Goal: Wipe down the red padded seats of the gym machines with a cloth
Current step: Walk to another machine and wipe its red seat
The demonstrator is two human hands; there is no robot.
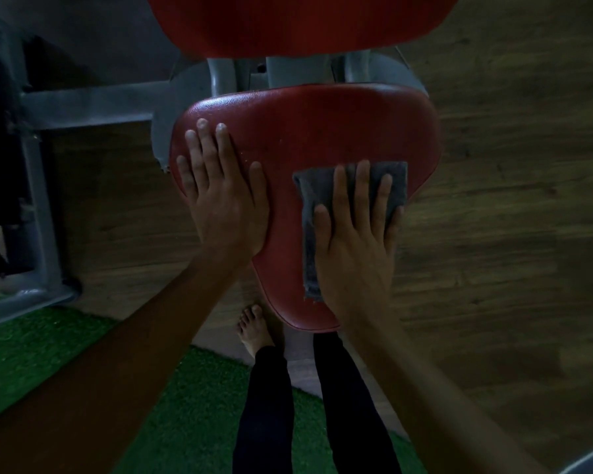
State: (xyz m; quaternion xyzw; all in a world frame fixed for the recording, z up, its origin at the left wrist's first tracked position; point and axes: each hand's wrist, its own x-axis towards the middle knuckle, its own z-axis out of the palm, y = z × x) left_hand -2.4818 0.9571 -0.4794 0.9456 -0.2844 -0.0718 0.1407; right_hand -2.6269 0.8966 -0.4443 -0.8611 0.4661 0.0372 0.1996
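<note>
A red padded seat (308,131) of a grey gym machine fills the middle of the view. My left hand (220,196) lies flat on the seat's left side, fingers straight and spread. On the seat's right side my right hand (353,241) presses a grey cloth (396,181) flat against the pad with straight fingers. The cloth sticks out beyond my fingertips and along the thumb side. A second red pad (298,22), the backrest, shows at the top edge.
The machine's grey metal frame (89,104) runs to the left and behind the seat. Wooden flooring (510,200) lies to the right, green turf matting (48,350) at lower left. My bare foot (254,330) and dark trouser legs stand just below the seat.
</note>
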